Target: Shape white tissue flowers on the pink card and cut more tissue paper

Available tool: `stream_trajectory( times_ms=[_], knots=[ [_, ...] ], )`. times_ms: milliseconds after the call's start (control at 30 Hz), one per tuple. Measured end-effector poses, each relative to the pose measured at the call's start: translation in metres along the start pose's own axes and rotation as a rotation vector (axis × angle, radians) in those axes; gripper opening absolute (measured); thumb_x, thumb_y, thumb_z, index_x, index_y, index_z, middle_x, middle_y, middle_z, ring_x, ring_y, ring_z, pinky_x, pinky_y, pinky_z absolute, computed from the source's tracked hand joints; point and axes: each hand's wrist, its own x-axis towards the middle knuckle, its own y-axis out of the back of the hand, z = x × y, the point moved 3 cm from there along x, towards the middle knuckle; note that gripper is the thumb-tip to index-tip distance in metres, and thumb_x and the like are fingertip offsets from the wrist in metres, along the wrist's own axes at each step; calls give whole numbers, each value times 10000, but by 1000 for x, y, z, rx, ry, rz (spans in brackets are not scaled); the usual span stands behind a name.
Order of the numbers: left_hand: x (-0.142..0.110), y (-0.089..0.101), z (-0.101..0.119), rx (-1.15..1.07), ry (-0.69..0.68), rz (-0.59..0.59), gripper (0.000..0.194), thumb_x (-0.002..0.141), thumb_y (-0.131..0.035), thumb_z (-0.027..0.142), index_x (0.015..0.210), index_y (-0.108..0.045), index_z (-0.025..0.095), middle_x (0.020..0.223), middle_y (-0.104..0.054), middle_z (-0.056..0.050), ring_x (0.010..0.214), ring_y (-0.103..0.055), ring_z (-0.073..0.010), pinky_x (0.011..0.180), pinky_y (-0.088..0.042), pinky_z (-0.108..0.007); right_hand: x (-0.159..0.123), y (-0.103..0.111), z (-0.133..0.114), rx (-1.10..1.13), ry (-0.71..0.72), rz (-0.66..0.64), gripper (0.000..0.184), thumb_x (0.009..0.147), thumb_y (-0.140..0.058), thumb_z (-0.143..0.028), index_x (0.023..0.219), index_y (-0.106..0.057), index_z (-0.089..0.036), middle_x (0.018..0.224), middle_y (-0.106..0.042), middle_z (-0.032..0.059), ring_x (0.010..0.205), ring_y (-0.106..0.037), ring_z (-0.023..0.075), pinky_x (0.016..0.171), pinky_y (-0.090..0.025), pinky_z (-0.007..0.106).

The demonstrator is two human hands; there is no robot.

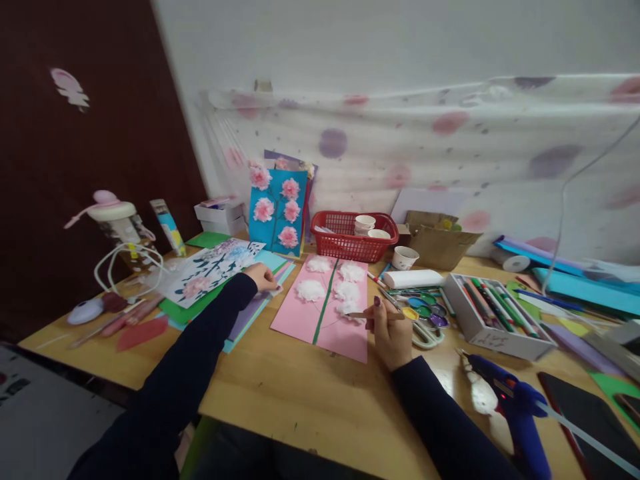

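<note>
A pink sheet (295,317) lies on the table with a green stem strip (327,300) down its middle. White fluffy flowers (311,291) sit on both sides of the strip, with thin pencil-like lines between. My right hand (389,330) is closed around a slim brown pencil-like stick (363,315), held nearly level, its tip at the lowest white flower on the right. To the left of the pink sheet, my left hand (260,277) rests over a stack of coloured paper (250,313). Its fingers are curled together; whatever is between them is hidden.
A blue card with pink flowers (277,213) stands at the back beside a red basket (350,250). Paint pots (425,310), scissors (429,337), a marker box (493,340), a blue glue gun (515,400) and a phone (590,427) crowd the right. A bottle (117,227) stands left.
</note>
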Motion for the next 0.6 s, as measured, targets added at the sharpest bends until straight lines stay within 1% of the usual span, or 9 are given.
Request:
stream_trajectory(
  times_ms=[67,133,200,233,267,367,433,500,600],
  knots=[
    [-1,0,8,-94,-50,-3,250,566,-745,350,624,-623,140,563,-630,-5,589,-581,-145,571,-422,-236,0,0,-1,30,-10,10,411,928,-352,-428,656,-542,-185,463,-550,-17,401,-502,102,455,-379,224],
    [-2,-6,20,-305,-110,-36,315,572,-759,368,704,-594,135,632,-649,-3,616,-600,-129,612,-457,-241,0,-1,-1,87,-45,25,424,928,-349,-438,652,-545,-182,449,-537,-21,385,-485,98,442,-373,224],
    [-7,-22,34,-617,-182,-139,422,495,-817,356,748,-563,133,654,-648,2,621,-610,-120,644,-477,-260,0,-3,0,163,-99,43,443,927,-345,-456,645,-543,-178,437,-525,-22,377,-476,97,429,-370,224],
    [-10,-32,42,-763,-216,-211,484,439,-847,340,763,-556,130,647,-641,7,613,-610,-116,649,-481,-267,0,-4,0,202,-127,48,452,924,-346,-467,639,-541,-176,433,-520,-21,374,-473,97,422,-368,225],
    [-14,-43,49,-858,-250,-289,538,399,-865,318,796,-557,125,652,-639,8,613,-610,-113,651,-482,-269,-1,-5,1,239,-155,52,459,919,-351,-479,633,-540,-174,427,-515,-21,370,-470,97,415,-366,225],
    [-28,-74,66,-955,-288,-438,606,379,-880,252,884,-573,119,647,-610,33,597,-598,-89,655,-478,-257,-3,-9,3,342,-231,50,477,899,-378,-513,608,-535,-169,405,-492,-24,355,-450,93,389,-349,221],
    [-36,-88,72,-948,-280,-469,610,395,-877,208,920,-580,121,630,-581,58,564,-579,-70,637,-467,-242,-3,-11,2,394,-266,36,482,888,-394,-525,597,-532,-167,389,-478,-28,345,-437,90,373,-332,215],
    [-41,-96,75,-940,-280,-471,615,418,-873,187,956,-581,123,619,-580,62,555,-581,-72,626,-458,-236,-4,-13,2,429,-285,16,479,881,-405,-532,600,-533,-166,379,-471,-32,334,-424,85,359,-317,208],
    [-45,-99,74,-1017,-255,-520,633,467,-867,218,1017,-566,126,688,-640,11,628,-629,-112,641,-465,-247,-3,-14,0,451,-298,-1,482,868,-417,-550,608,-540,-163,372,-467,-36,320,-413,81,342,-306,201]
  ],
)
